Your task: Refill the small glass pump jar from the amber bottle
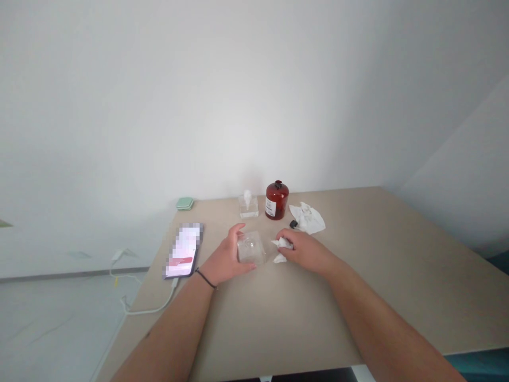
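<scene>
Bare forearms [368, 307] lead to a left hand [226, 260] clasping a clear, boxy container [251, 248] and, right of it, a right hand [305, 250] pinching crumpled white tissue [283, 243], work seemingly unfinished.

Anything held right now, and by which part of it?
Left grip: clear box, by its left side, thumb along the near edge. Right grip: tissue, pinched by its right part.
</scene>
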Tool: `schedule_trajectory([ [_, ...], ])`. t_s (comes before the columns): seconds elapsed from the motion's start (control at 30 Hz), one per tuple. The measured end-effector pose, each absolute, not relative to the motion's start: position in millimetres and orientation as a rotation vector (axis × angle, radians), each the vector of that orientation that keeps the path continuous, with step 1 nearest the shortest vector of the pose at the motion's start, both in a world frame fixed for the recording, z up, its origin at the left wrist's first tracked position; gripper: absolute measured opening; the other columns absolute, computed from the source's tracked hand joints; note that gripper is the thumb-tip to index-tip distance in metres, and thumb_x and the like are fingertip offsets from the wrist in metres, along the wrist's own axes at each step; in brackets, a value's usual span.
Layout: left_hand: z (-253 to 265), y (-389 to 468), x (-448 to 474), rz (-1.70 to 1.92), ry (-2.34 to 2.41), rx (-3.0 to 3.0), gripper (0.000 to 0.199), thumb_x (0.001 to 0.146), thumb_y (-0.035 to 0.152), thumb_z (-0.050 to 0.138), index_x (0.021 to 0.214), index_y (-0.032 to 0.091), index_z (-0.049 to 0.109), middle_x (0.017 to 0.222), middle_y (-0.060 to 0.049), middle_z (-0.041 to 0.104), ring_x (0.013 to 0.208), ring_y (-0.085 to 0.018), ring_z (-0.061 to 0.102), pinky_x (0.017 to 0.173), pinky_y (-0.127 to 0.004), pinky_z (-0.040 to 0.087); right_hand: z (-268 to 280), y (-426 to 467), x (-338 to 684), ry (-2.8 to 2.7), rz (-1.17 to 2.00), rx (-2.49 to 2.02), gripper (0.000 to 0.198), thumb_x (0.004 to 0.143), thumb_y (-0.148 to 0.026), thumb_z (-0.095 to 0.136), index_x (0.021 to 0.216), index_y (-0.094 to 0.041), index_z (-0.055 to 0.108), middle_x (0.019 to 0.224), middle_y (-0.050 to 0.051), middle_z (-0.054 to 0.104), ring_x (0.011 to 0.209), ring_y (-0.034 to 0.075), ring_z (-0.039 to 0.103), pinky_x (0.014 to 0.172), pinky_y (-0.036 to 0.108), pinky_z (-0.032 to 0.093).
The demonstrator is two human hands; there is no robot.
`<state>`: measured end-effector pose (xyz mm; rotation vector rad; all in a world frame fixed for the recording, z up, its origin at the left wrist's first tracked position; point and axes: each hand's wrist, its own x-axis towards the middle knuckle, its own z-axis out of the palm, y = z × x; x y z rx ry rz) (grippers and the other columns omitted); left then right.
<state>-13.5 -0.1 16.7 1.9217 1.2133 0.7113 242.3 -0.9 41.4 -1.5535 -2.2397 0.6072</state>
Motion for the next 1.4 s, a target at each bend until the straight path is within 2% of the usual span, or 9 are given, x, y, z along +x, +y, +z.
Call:
schedule_trajectory([
  [0.13,16,-1,-12,0.715,1.206,1.925,0.101,0.065,0.03,0.082,0.141,0.02,0.016,0.127,-0.016,0.051,0.116,-0.03,0.056,0.104,-0.05,0.04,35,6,242,-2.039,0.692,-1.549,0.028,0.082,-0.032,0.06,0.108,-0.025,0.055,0.07,-0.005,0.056,0.061,0.015,0.051,0.057,0.025,0.034],
  [0.23,13,-1,-12,0.757,1.161,1.926,0.099,0.065,0.028,0.081,0.139,0.022,0.015,0.126,-0.015,0.051,0.115,-0.03,0.057,0.102,-0.05,0.041,29,9,238,-1.919,0.742,-1.49,0.029,0.081,-0.037,0.061,0.106,-0.024,0.055,0.067,-0.007,0.05,0.061,0.015,0.049,0.057,0.025,0.035],
  [0.37,8,-3,-8,0.866,1.078,1.916,0.089,0.067,0.03,0.081,0.131,0.024,0.02,0.125,-0.013,0.051,0.117,-0.029,0.055,0.102,-0.048,0.041,31,6,227,-1.764,0.853,-1.29,0.023,0.083,-0.041,0.06,0.096,-0.022,0.061,0.079,-0.002,0.061,0.071,0.016,0.056,0.065,0.028,0.043],
  [0.5,8,-5,-3,0.954,1.013,1.903,0.075,0.068,0.032,0.082,0.122,0.024,0.03,0.12,-0.009,0.052,0.113,-0.027,0.055,0.098,-0.043,0.043,40,-3,217,-1.76,0.893,-1.184,0.027,0.089,-0.042,0.055,0.097,-0.021,0.068,0.092,0.002,0.07,0.083,0.02,0.063,0.074,0.031,0.049],
  [0.7,8,-8,0,1.003,0.845,1.849,0.069,0.07,0.033,0.08,0.122,0.022,0.036,0.114,-0.007,0.053,0.105,-0.024,0.056,0.091,-0.038,0.046,38,-7,214,-1.798,0.9,-1.009,0.045,0.096,-0.054,0.041,0.095,-0.019,0.069,0.094,0.007,0.073,0.086,0.02,0.066,0.079,0.031,0.05],
  [0.83,8,-8,0,0.981,0.854,1.864,0.07,0.069,0.032,0.08,0.123,0.022,0.037,0.115,-0.008,0.054,0.105,-0.025,0.056,0.091,-0.038,0.045,37,-6,217,-1.805,0.903,-0.995,0.051,0.097,-0.057,0.037,0.09,-0.019,0.069,0.087,0.006,0.072,0.08,0.019,0.065,0.076,0.03,0.05],
  [1.1,11,-9,2,0.934,0.845,1.899,0.071,0.067,0.037,0.082,0.121,0.021,0.038,0.111,-0.007,0.054,0.1,-0.024,0.056,0.087,-0.036,0.044,43,-9,214,-1.898,0.832,-0.983,0.037,0.097,-0.046,0.044,0.081,-0.018,0.063,0.075,0.003,0.064,0.07,0.015,0.059,0.066,0.026,0.045],
  [1.4,18,-12,7,0.874,0.767,1.693,0.065,0.064,0.034,0.083,0.115,0.02,0.043,0.102,-0.003,0.057,0.092,-0.02,0.055,0.082,-0.032,0.041,50,-10,220,-2.137,0.51,-0.778,0.033,0.099,-0.032,0.041,0.08,-0.018,0.064,0.069,0.002,0.057,0.066,0.014,0.052,0.062,0.026,0.04],
])
